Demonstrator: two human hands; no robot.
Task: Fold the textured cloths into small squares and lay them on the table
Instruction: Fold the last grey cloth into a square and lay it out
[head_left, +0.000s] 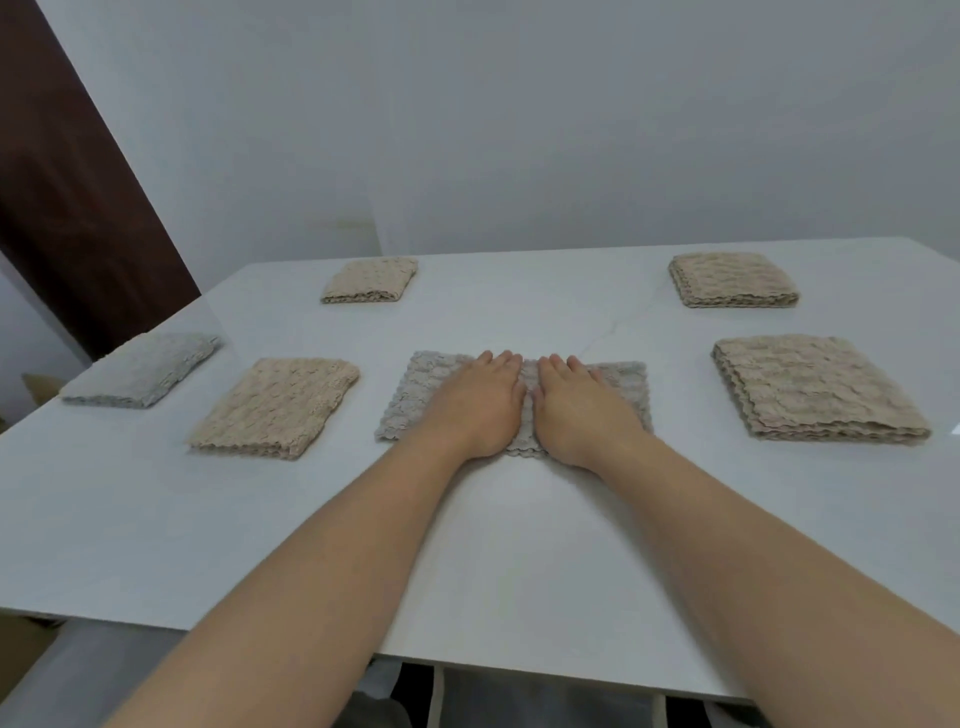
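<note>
The wall (519, 130) fills the far half of your view, with a dark door (67, 197) at 10 o'clock. Below it, the white table (519, 545) runs from edge to edge.

On the table, the biggest piece is the beige stack (815, 389) at 3 o'clock from your hands, well apart from them. Next comes the grey cloth (421, 395), dead centre, a wide rectangle lying flat. A beige square (275, 405) lies at 9 o'clock, near the grey cloth but not touching it. A grey square (143, 369) sits farther out at 9 to 10 o'clock, by the table's edge. Two smaller beige squares lie far back: one (732, 280) at 1 o'clock, one (371, 280) at 11 o'clock.

Your left hand (480, 405) and right hand (582, 410) lie palm down on the grey cloth, side by side over its middle. The fingers are straight and point to 12 o'clock, and neither hand grasps anything. The thumbs almost meet. The cloth shows past your left hand toward 9 o'clock and past your right hand toward 3 o'clock. Its near hem peeks out between your wrists at 6 o'clock.
</note>
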